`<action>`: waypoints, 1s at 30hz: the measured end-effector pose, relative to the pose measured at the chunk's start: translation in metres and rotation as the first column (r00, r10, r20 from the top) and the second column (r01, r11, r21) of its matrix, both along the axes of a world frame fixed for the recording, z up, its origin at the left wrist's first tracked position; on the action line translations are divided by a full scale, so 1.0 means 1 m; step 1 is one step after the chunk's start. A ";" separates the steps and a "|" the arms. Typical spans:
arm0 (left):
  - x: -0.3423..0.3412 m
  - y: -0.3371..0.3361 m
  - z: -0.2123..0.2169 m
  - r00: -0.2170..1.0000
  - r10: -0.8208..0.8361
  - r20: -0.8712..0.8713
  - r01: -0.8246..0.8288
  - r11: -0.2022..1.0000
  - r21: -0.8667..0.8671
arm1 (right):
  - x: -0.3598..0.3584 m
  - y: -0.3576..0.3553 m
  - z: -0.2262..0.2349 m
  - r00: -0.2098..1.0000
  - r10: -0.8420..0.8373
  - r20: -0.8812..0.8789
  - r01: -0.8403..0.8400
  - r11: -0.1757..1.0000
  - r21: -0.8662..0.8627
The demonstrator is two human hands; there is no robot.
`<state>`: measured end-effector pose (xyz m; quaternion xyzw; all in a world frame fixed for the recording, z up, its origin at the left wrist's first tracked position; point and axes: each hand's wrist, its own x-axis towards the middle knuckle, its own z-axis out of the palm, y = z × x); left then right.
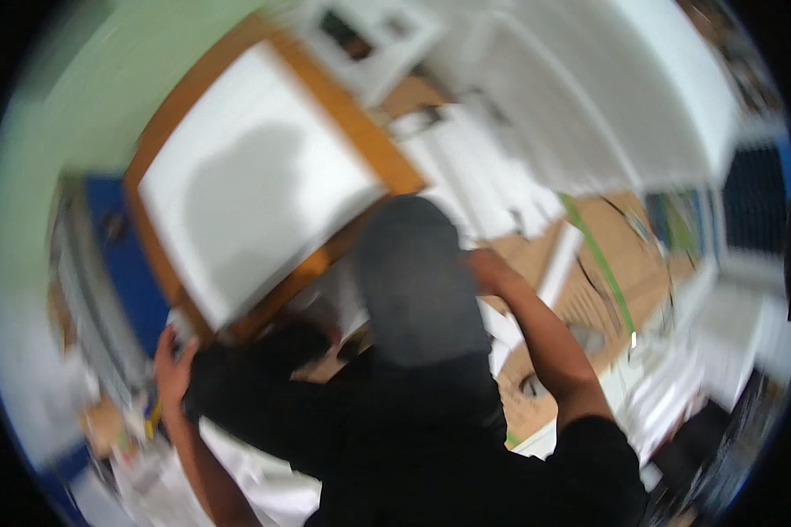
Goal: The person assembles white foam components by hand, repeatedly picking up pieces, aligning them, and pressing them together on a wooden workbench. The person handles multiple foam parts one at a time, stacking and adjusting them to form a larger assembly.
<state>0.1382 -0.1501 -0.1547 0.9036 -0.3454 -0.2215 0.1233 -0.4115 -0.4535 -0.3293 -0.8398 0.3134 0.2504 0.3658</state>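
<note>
My left hand (174, 362) reaches up from the lower left with its fingers apart. It is beside the lower corner of a white panel (246, 176) in a brown wooden frame (325, 97), next to a black sleeve; blur hides whether it touches either. Directly in front of me bends a person in a dark grey cap (422, 281) and black clothes (431, 439). This person's bare right forearm (558, 351) stretches forward, its hand partly hidden beside the cap. My right hand is out of view.
Brown cardboard (620, 263) with a green strip (599, 263) and loose cables lies to the right. White sheets (475, 167) are beyond the person. A large white panel-like object (580, 88) stands at the upper right. A blue surface (123, 255) is at the left, by a pale green wall (105, 114).
</note>
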 end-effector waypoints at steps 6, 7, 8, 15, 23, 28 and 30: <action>-0.109 0.069 -0.005 0.988 0.102 0.116 -0.025 0.846 -0.533 | -0.044 -0.033 -0.001 0.796 -0.460 0.393 0.498 0.867 0.007; -0.125 0.101 -0.022 0.992 0.111 0.066 -0.044 0.771 -0.636 | -0.042 -0.046 -0.005 0.718 -0.550 0.427 0.575 0.814 0.082; -0.139 0.111 -0.040 0.976 0.151 -0.154 -0.216 0.694 -0.687 | -0.052 -0.055 0.003 0.597 -0.649 0.471 0.673 0.725 0.146; -0.210 0.329 -0.192 0.624 0.661 -0.417 -0.658 0.732 0.176 | -0.016 -0.085 0.067 0.348 -0.685 0.640 0.676 0.656 0.334; -0.237 0.448 -0.352 -0.156 0.976 -0.152 -0.912 -0.083 0.401 | 0.070 0.015 0.180 0.353 -0.841 0.411 0.811 0.493 0.313; -0.255 0.450 -0.391 -0.231 0.972 -0.037 -0.933 -0.211 0.291 | 0.093 0.034 0.204 0.315 -0.893 0.323 0.884 0.400 0.244; -0.240 0.447 -0.397 -0.277 0.956 -0.099 -0.901 -0.222 0.373 | 0.092 0.039 0.211 0.314 -0.892 0.326 0.888 0.397 0.231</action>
